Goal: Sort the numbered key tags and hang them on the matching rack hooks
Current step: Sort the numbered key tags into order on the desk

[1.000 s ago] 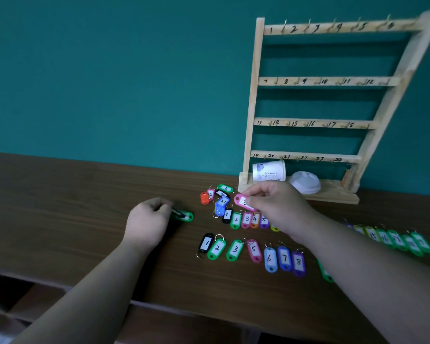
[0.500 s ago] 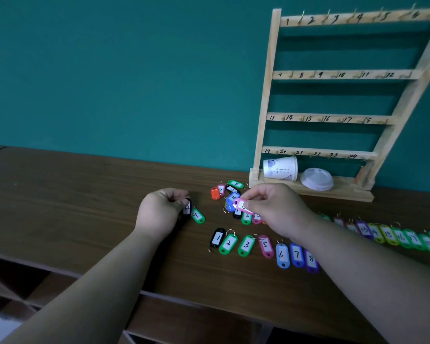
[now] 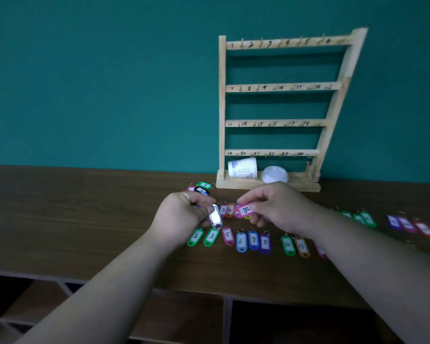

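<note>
My left hand (image 3: pixel 184 214) pinches a key tag (image 3: pixel 215 217) whose face glares white, so its number is unreadable. My right hand (image 3: pixel 276 207) pinches a pink tag marked 16 (image 3: pixel 245 210) just right of it, both a little above the table. A front row of tags lies below the hands: green 2 (image 3: pixel 195 237), green 3 (image 3: pixel 211 236), pink 5 (image 3: pixel 228 235), blue 6 (image 3: pixel 241 242), blue 7 (image 3: pixel 253 240), purple 8 (image 3: pixel 265 243). The wooden rack (image 3: pixel 273 88) with numbered hooks 1 to 24 stands against the wall, no tags on it.
A paper cup (image 3: pixel 242 168) on its side and a white lid (image 3: pixel 274 174) sit on the rack's base. A small pile of tags (image 3: pixel 201 188) lies behind my left hand. More tags (image 3: pixel 405 223) trail off to the right. The table's front edge (image 3: pixel 85 279) has open shelves beneath.
My left hand has lifted its tag off the table and moved right toward my right hand. My right hand has kept hold of the pink tag, now facing me and reading 16.
</note>
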